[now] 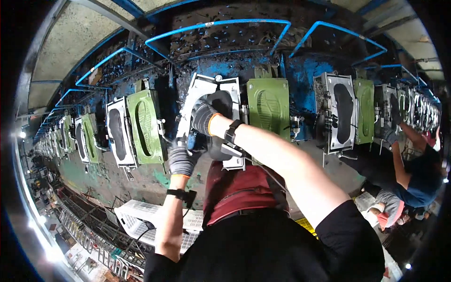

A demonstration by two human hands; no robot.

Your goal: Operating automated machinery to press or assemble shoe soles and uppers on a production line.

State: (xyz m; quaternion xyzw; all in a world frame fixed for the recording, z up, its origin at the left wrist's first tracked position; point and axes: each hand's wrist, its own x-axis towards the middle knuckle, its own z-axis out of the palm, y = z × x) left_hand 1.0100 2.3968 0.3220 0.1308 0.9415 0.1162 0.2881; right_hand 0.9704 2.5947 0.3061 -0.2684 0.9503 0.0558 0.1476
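Observation:
In front of me stands a silver metal sole mold (230, 87), its left side piece (189, 101) swung outward at an angle. A black shoe sole (220, 101) lies in it, its lower part hanging below my right forearm. My left hand (181, 160), in a grey striped glove, is closed round the lower end of the side piece. My right hand (204, 117), gloved with an orange cuff, reaches over the sole's left edge with curled fingers; what they grip is hidden. A green mold lid (268, 108) with a ribbed footprint hollow lies open to the right.
More open molds (121, 131) with black soles and green lids (145, 123) line both sides. Blue pipe rails (218, 22) run behind. A white plastic crate (136, 218) is near my left side. At right, a co-worker (413, 174) reaches into another mold.

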